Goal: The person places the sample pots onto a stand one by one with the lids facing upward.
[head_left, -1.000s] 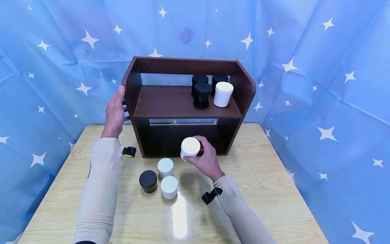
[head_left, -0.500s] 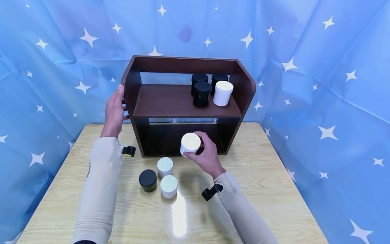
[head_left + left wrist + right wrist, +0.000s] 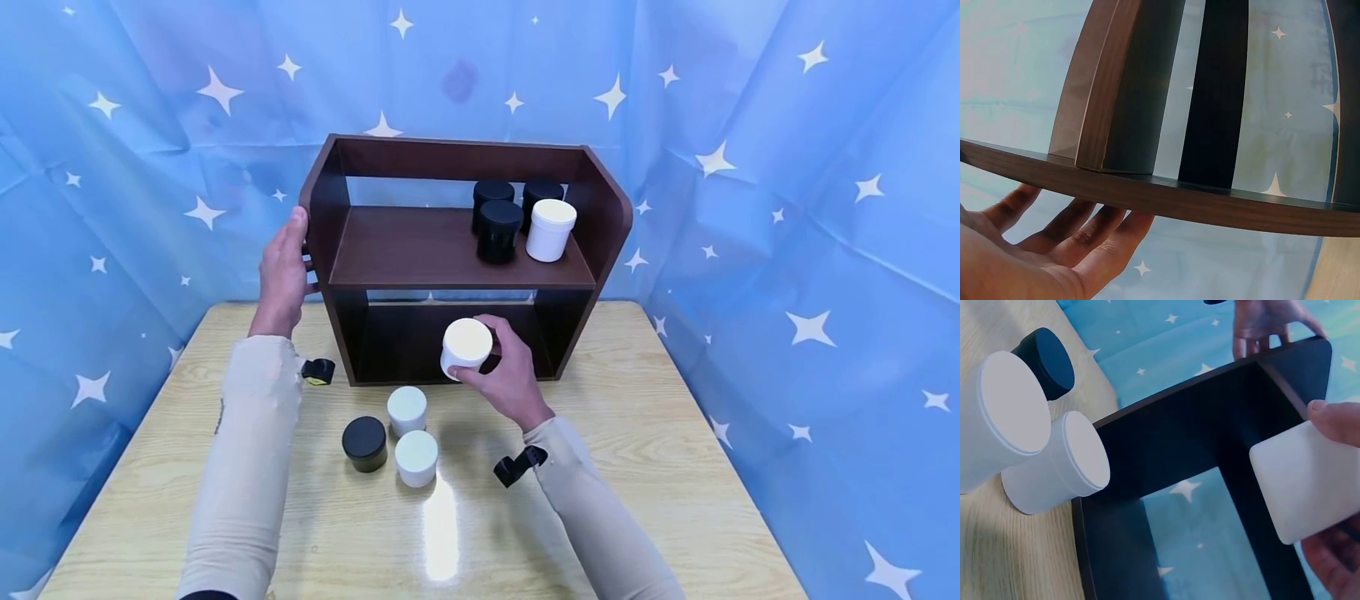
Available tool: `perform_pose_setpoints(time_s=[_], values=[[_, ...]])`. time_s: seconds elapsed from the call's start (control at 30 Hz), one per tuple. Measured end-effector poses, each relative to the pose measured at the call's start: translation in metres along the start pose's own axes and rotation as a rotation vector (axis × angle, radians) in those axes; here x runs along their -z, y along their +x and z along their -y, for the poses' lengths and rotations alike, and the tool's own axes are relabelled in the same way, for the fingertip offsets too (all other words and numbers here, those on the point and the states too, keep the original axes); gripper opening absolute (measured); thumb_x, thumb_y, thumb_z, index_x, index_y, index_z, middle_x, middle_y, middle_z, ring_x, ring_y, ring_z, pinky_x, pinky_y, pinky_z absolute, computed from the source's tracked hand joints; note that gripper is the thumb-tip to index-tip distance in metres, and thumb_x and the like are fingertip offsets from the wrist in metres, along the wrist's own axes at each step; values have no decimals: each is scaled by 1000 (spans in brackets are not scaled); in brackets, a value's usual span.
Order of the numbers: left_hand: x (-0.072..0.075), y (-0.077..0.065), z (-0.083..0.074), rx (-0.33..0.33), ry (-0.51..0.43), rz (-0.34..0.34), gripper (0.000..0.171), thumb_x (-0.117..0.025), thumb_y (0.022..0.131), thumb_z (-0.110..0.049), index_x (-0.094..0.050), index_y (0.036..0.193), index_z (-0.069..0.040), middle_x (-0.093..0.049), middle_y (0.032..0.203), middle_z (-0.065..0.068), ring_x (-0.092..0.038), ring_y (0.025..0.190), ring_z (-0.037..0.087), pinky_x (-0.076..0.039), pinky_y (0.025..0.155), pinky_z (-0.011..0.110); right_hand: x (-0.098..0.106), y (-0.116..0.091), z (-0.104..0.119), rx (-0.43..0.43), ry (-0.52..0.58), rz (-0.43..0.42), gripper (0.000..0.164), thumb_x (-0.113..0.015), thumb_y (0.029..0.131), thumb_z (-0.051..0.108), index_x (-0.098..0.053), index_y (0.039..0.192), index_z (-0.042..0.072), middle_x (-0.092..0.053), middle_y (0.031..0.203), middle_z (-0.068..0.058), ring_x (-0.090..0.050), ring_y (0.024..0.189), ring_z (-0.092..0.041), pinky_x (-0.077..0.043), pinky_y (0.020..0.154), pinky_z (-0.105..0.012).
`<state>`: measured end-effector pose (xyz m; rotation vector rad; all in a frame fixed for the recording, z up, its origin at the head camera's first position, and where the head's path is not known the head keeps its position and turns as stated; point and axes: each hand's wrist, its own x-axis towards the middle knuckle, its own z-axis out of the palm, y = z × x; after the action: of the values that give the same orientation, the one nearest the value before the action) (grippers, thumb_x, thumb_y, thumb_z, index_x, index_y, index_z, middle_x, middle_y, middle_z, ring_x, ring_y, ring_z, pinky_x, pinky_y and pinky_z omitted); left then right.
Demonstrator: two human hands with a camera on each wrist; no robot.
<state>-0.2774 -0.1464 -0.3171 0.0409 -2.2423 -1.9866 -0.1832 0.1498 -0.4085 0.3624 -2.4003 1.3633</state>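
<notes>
Right grip point(image 3: 513, 377) pinches a white jar point(image 3: 467, 342) before the shelf point(image 3: 408, 252), left grip point(image 3: 281, 273) spread against its side; apparently a placing step, calling for a level approach

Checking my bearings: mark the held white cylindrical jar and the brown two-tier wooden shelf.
Held white cylindrical jar point(image 3: 467, 342): head view, top.
Brown two-tier wooden shelf point(image 3: 416, 250): head view, upper board.

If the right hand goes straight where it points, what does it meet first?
Holding the jar, the right hand would probably meet the shelf; depth is unclear, so which part, I cannot tell.
</notes>
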Motion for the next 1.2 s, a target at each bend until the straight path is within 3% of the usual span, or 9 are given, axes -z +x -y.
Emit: perform_pose_setpoints(time_s=[0.73, 1.2], values=[[-1, -2, 1, -15, 13, -8, 66, -31, 95, -76, -48, 145, -37, -43, 151, 9, -45, 132, 31, -41, 108, 64, 7, 11, 7, 66, -25, -30, 69, -92, 71, 22, -56, 129, 12, -65, 128, -4, -64, 113, -21, -58, 87, -38], [-1, -1, 1, -13, 15, -11, 66, -30, 95, -77, -48, 145, -37, -44, 150, 10, -45, 132, 30, -42, 108, 63, 12, 15, 11, 66, -40, -18, 69, -91, 72, 22, -56, 131, 10, -64, 130, -7, -64, 113, -23, -58, 88, -38]])
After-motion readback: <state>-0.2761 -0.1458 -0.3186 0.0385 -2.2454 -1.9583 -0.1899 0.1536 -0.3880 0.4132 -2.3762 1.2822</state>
